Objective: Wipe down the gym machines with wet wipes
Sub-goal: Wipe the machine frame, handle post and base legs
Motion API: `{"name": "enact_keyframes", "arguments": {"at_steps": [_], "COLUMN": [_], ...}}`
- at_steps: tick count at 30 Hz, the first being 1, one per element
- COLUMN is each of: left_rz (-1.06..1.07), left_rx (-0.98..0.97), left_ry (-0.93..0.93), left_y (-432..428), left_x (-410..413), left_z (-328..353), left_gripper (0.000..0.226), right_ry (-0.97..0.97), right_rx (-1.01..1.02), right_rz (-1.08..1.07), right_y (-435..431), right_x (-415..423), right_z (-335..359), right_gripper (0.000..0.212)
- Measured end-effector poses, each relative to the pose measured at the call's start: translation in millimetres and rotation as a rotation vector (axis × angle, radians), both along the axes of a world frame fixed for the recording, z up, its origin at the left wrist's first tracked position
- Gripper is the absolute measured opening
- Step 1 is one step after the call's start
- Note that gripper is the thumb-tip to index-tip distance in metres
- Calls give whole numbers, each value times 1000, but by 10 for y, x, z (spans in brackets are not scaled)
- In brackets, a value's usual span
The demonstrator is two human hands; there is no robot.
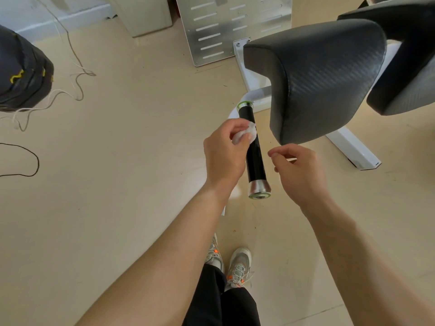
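Note:
A black handle bar (255, 158) with silver end caps sticks out from the white machine frame (350, 147), just below the black padded seat (322, 78). My left hand (223, 151) pinches a crumpled white wet wipe (244, 135) and holds it against the upper left side of the bar. My right hand (299, 170) hovers to the right of the bar with its fingers loosely curled, holding nothing and not touching the bar.
A perforated metal panel (219, 29) stands behind the machine. A dark bag (21, 71) lies at the far left with white and black cords (75, 74) trailing over the beige floor. My shoes (237, 267) are below the bar.

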State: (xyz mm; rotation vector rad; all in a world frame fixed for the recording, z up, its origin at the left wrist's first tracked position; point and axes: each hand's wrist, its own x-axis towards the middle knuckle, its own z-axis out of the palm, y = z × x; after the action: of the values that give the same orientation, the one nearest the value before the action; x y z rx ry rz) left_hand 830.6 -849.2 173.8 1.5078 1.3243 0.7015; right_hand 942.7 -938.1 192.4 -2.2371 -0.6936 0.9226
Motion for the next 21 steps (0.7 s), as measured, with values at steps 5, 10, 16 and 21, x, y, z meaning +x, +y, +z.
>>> {"name": "enact_keyframes", "arguments": {"at_steps": [5,10,16,21], "left_rz": [-73,-169,-65,-18], "left_rx": [151,159,118,-28], "left_ry": [80,81,175,180], "left_y": [-146,-15,543,467], "left_x": [-133,-121,180,137], "left_z": [-86,-122,-288,-235], "left_gripper": [9,7,13,15], "right_ry": [13,17,34,32], "right_rx": [-9,-27,-32,-55], "right_rz": [0,-1,-7,-2], "right_y": [10,37,85,98], "right_x": [-48,-72,-69,-89], "right_z": [-16,-36,-66,-35], "right_gripper": [20,19,20,20]}}
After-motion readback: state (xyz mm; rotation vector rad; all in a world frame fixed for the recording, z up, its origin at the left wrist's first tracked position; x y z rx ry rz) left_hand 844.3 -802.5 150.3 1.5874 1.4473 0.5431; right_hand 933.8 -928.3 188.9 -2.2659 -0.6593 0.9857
